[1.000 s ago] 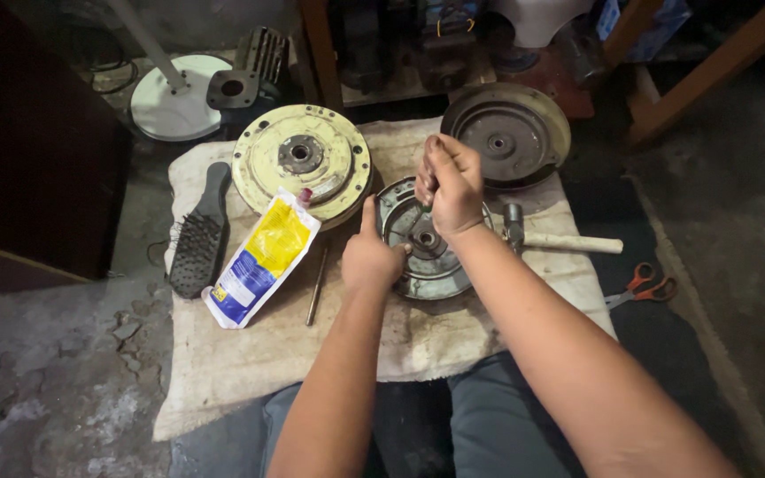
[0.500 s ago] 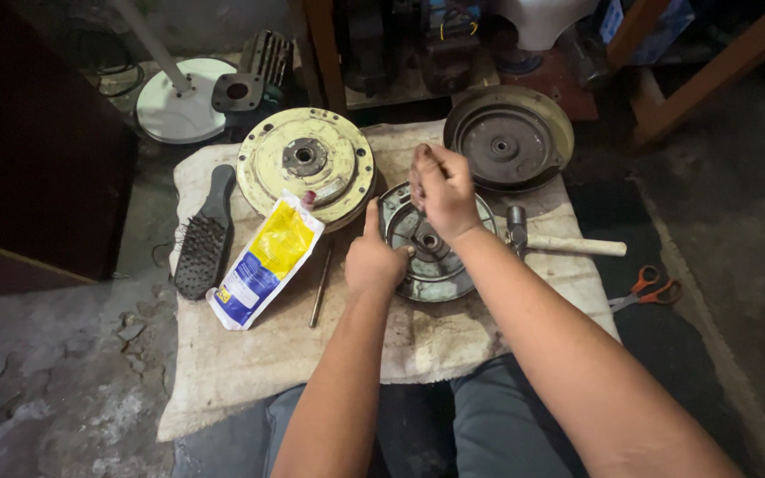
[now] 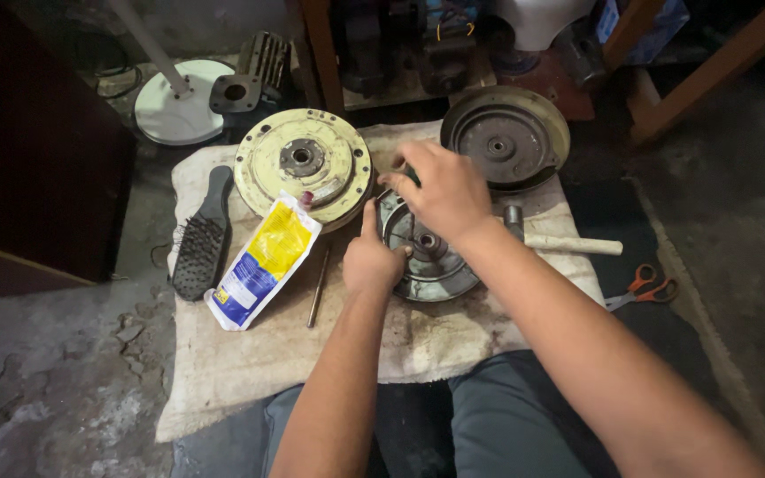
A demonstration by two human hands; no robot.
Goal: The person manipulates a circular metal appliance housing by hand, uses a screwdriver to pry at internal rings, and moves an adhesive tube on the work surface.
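A round grey metal disc part [image 3: 431, 265] lies on a dirty white cloth [image 3: 250, 354] on the floor. My left hand [image 3: 372, 257] grips its left rim, thumb pointing up. My right hand [image 3: 440, 190] hovers over the disc's top edge with fingers bent, pinching something small and dark that I cannot make out. A pale yellow round plate [image 3: 303, 164] with a central hub lies to the left of the disc. A dark metal pulley dish [image 3: 506, 137] sits behind it to the right.
A yellow and blue grease pouch [image 3: 263, 261], a thin metal rod [image 3: 319, 288] and a black wire brush [image 3: 204, 235] lie on the cloth's left. A hammer with a pale handle [image 3: 568, 243] lies right of the disc; orange scissors [image 3: 648, 285] rest on the floor.
My right hand has shifted slightly up and left over the disc's top edge. My left hand has kept its hold on the rim.
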